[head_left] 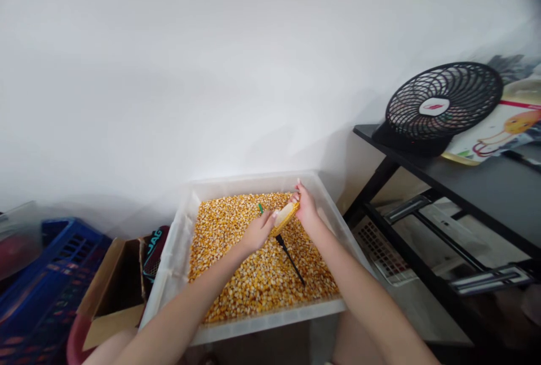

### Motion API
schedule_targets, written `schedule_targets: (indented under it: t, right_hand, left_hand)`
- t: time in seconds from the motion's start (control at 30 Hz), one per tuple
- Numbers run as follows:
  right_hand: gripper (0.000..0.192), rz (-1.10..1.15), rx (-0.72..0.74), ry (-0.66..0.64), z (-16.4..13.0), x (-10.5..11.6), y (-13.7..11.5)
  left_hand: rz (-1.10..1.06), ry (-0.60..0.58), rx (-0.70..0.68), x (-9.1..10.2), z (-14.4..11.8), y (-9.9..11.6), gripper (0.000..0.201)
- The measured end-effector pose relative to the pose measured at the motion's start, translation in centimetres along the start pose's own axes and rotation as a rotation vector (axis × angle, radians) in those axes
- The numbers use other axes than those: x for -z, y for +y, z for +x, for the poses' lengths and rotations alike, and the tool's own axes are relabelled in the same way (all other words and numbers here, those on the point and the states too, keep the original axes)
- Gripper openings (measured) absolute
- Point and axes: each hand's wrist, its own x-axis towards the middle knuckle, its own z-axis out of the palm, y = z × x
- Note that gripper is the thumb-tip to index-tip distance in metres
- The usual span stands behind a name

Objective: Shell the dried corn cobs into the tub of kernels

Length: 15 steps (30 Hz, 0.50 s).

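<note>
both hands (281,219) grip a corn cob (285,217) — fan (442,103) badge unreadable.

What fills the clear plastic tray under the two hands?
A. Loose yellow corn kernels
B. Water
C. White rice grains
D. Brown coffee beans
A: the clear plastic tray holds a layer of loose yellow corn kernels, and the left hand and right hand hold a corn cob above it.
</note>
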Motion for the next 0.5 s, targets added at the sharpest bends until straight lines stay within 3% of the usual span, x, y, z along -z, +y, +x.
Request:
schedule_targets:
  t: [0.1, 0.23, 0.37, 0.5]
  right_hand:
    - [0.030, 0.151, -0.077, 0.043, 0.5, 0.5, -0.8]
    - [0.029, 0.161, -0.121, 0.024, 0.4, 0.7, -0.8]
    - [0.029, 0.109, -0.097, -0.020, -0.1, 0.3, -0.5]
    - [0.029, 0.169, -0.106, 0.038, 0.3, 0.4, -1.2]
  left_hand:
    - [0.204, 0.014, -0.130, 0.8, -0.1, 0.6, 0.052]
    - [0.362, -0.100, -0.090, 0.5, -0.1, 0.5, 0.053]
    - [0.312, -0.095, -0.067, 0.1, 0.1, -0.2, 0.052]
    - [0.185, -0.075, -0.096, 0.8, 0.2, -0.3, 0.052]
